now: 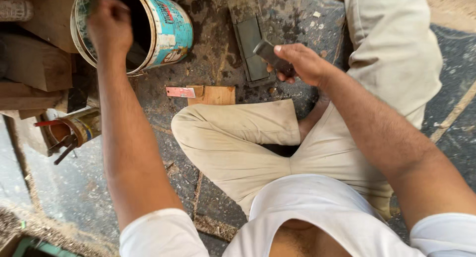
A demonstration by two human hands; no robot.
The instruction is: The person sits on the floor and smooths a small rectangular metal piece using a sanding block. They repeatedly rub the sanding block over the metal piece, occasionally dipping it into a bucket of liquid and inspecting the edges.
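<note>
Two hands engaged: left hand (110, 24) reaches into tin can (166, 26), fingers' state indiscernible; right hand (302, 63) grips dark blade (270, 56) over sharpening stone (252, 49).

Turquoise-and-white bucket (163, 31); dark grey blade (270, 56) (beige trousers (238, 138)).

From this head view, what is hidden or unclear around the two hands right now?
- Inside of the round blue-labelled can: dark, and the left hand at its rim covers part of the opening.
- Flat dark grey piece in the right hand: its lower end is hidden in the grip.
- Long dark rectangular block on the floor: its middle is covered by that piece.
- Left fingertips: blurred.
</note>
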